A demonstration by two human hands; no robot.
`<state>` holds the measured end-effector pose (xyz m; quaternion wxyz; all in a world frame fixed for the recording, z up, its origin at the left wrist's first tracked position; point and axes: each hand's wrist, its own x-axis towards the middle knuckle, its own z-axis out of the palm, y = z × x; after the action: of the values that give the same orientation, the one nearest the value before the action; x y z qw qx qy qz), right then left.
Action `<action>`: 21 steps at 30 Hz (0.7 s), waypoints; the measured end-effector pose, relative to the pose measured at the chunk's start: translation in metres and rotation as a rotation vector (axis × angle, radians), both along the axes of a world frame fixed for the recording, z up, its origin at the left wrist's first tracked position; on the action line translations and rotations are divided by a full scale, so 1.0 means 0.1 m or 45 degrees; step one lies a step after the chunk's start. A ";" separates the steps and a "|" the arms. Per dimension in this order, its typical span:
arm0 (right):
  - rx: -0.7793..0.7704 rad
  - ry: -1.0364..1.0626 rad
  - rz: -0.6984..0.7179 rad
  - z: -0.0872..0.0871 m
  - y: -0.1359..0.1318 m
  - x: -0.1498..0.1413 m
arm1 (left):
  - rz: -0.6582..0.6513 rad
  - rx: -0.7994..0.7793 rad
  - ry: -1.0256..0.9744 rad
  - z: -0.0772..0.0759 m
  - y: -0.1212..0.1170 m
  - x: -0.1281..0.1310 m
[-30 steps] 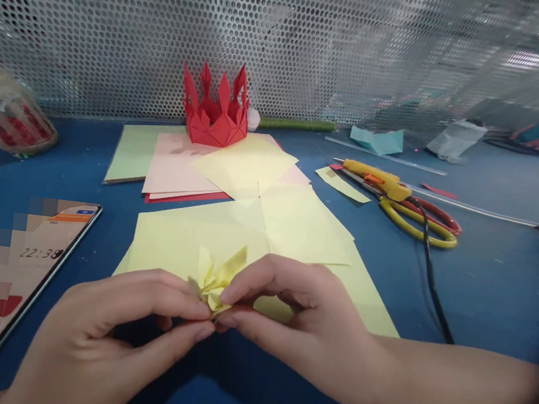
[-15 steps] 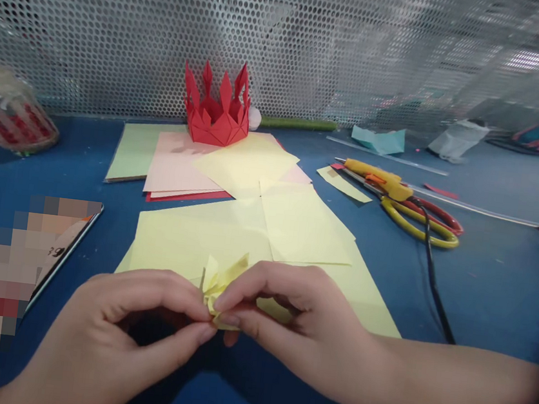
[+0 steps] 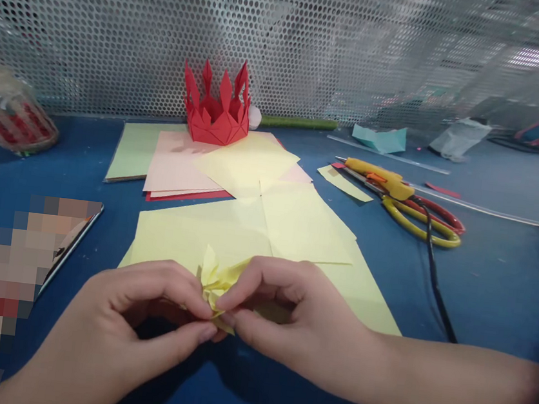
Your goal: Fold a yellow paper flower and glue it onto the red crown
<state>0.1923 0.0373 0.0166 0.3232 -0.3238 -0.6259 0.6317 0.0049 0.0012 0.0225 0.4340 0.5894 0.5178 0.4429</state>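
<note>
A small folded yellow paper piece (image 3: 214, 280) with pointed, petal-like flaps sits between my two hands, above the near edge of the yellow paper sheets (image 3: 188, 232). My left hand (image 3: 139, 323) pinches its lower left side between thumb and fingers. On the other side, my right hand (image 3: 281, 313) grips the piece with thumb and forefinger. Fingertips of both hands nearly meet and hide its base. Farther back, a red folded-paper crown (image 3: 218, 118) stands upright on stacked sheets.
Pink paper (image 3: 176, 165) and green paper (image 3: 132, 147) lie at the back left, near a jar (image 3: 12, 111). To the right are a yellow glue gun (image 3: 379, 179) with a black cord, scissors (image 3: 422, 229) and teal paper (image 3: 378, 138). A perforated metal panel (image 3: 316, 51) closes the back.
The yellow paper piece has turned slightly in my fingers, so its flaps show more openly and one points up. My hands have shifted only a little.
</note>
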 end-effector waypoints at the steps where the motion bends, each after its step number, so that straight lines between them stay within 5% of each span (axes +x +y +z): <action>1: 0.008 -0.005 0.003 0.00 0.00 0.00 | -0.005 0.017 0.018 0.00 0.00 0.00; 8: 0.133 -0.090 -0.024 -0.01 -0.02 0.03 | 0.063 0.091 0.149 -0.03 -0.01 -0.05; 13: 0.304 -0.138 0.014 -0.01 -0.05 0.07 | -0.163 0.111 0.276 -0.02 0.04 -0.12; 21: 0.526 -0.128 0.004 0.01 -0.06 0.08 | -0.123 0.072 0.265 -0.07 0.04 -0.14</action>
<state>0.2002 0.0318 0.0171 0.3502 -0.2806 -0.7579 0.4736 -0.0093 0.0052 0.0159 0.3820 0.6685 0.5182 0.3724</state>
